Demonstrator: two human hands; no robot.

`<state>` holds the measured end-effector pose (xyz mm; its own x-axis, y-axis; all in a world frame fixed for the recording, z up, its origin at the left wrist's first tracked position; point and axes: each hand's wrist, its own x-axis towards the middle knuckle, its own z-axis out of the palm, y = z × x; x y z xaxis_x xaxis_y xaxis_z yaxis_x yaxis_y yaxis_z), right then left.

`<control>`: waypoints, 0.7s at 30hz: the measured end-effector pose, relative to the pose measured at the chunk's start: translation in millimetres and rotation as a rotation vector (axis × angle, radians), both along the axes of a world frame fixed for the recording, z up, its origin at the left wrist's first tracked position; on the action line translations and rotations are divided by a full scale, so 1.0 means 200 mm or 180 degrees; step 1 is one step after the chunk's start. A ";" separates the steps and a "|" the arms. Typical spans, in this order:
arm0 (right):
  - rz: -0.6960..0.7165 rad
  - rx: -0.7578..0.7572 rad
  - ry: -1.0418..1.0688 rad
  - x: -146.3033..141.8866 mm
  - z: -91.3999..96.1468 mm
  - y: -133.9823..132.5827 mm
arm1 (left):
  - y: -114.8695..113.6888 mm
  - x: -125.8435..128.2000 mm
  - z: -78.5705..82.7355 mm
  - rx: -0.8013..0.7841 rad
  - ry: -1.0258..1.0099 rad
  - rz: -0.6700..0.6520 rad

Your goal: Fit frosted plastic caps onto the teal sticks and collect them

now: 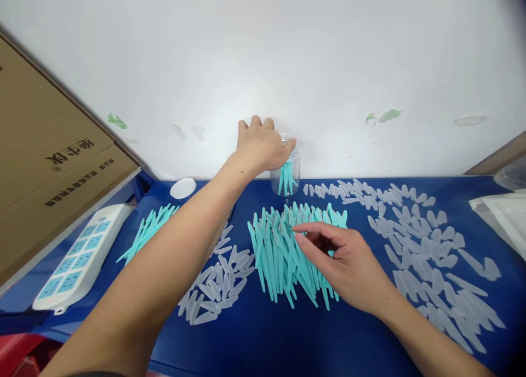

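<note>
My left hand [265,147] is at a clear plastic jar [296,171] by the wall, its thumb lying across the rim and its other fingers partly hidden behind. Several slim teal sticks, which look like eyebrow razors [286,178], stand inside the jar. Over a large heap of the same teal razors [279,256], my right hand [339,256] has thumb and index finger almost meeting in a pinch. Whether anything sits between those fingertips is not clear. Translucent blade caps [219,284] lie left of the heap, and many more caps [427,251] spread out on the right.
A white round lid [183,188] rests on the blue table [255,338] at the back left. A smaller pile of teal razors [150,229] lies beside a white power strip [82,256]. Cardboard [53,147] leans at the left. A white wall [263,53] rises behind.
</note>
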<state>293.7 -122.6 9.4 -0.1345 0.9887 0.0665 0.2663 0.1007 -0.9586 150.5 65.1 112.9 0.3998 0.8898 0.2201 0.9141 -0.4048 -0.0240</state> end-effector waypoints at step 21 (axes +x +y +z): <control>0.1592 0.0839 -0.2682 -0.27 0.12 0.12 | -0.78 -1.28 -0.34 -0.0640 -0.0361 0.1713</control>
<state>239.4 -99.0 33.3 -0.6327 0.7737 -0.0332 0.7148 0.5669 -0.4094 -105.8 -91.4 44.4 -0.1361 0.9898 0.0409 0.9847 0.1307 0.1151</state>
